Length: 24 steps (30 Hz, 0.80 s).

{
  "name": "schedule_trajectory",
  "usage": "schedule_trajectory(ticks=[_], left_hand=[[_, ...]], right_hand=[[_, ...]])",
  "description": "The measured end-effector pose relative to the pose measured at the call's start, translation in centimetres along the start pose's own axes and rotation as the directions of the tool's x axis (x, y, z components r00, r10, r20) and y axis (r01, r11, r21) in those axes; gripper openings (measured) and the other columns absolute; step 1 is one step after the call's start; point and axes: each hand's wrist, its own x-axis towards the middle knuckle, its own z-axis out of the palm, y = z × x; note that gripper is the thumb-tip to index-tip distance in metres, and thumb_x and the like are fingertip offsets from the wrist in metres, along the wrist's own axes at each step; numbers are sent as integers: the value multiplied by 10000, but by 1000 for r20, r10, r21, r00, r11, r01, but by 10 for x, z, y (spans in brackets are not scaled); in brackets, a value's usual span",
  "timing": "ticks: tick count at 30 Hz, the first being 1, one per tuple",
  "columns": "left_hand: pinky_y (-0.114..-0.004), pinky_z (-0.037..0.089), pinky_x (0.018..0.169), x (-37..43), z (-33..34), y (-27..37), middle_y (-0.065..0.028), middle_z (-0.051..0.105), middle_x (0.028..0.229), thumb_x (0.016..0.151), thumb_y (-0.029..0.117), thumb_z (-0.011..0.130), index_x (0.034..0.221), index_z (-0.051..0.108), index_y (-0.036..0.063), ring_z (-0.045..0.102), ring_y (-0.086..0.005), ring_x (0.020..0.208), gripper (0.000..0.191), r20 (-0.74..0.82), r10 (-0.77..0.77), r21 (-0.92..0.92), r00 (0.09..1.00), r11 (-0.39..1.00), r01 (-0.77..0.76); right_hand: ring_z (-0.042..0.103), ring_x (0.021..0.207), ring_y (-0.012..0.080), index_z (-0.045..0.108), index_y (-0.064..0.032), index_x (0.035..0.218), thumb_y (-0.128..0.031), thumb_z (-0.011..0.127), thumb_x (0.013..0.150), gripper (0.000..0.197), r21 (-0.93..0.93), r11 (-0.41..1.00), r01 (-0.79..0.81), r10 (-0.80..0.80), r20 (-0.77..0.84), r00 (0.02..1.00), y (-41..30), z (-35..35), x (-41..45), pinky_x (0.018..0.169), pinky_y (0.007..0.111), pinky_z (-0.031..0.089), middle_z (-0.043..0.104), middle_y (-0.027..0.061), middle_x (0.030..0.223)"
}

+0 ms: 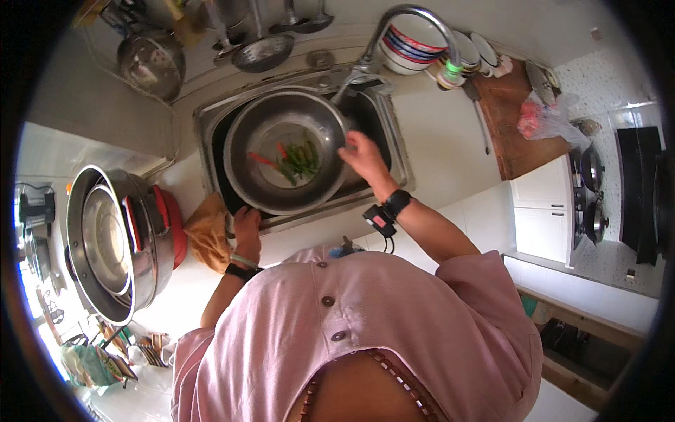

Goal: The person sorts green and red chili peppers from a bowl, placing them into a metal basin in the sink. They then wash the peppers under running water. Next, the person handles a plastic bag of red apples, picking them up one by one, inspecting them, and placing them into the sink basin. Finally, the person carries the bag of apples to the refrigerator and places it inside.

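Note:
A wide stainless steel basin [327, 182] rests in the kitchen sink [403, 158], with red and green chili peppers [300, 160] lying on its bottom. At the basin's right rim is my right hand [364, 158], fingers curled and slightly blurred; whether it touches the rim or holds anything is unclear. My left hand [247, 227] lies at the sink's front left edge, just below the basin's rim, its fingertips partly hidden. Beside it an orange-brown cloth [206, 232] hangs over the sink's corner. The curved faucet [416, 9] arches behind and to the right of the basin.
Stacked metal pots [147, 237] stand at the left. Ladles and a skimmer [263, 53] hang behind the sink. Stacked bowls [411, 47] stand by the faucet, and a wooden board [501, 121] with a plastic bag [551, 118] lies at the right.

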Motion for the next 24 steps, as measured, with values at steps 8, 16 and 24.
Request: schedule_trajectory(ticks=[8,16,24], left_hand=[[-282,571,747,-7,30,21,-100,608,872,862,-7,538,1020,560,-58,648,-205,780,168,-79,-437,-505,896,792,343],[-248,564,675,-6,38,20,-91,612,844,866,-11,524,953,583,-69,665,-193,741,120,-126,-462,-539,878,775,330],[-260,509,583,-5,48,25,-90,677,803,833,30,576,934,642,-47,678,-165,704,143,-183,-386,-246,904,908,338]], right_hand=[[621,978,178,619,-12,1133,-217,536,976,271,-60,947,316,-296,-549,782,-74,-219,45,863,302,468,667,114,1076],[632,812,228,635,-26,1117,-266,549,968,296,-476,826,303,-412,-141,900,-100,-255,111,730,327,488,685,107,926],[562,709,61,653,20,1003,-155,663,906,201,-80,943,324,-326,-8,945,-109,-239,105,632,220,449,650,8,778]])
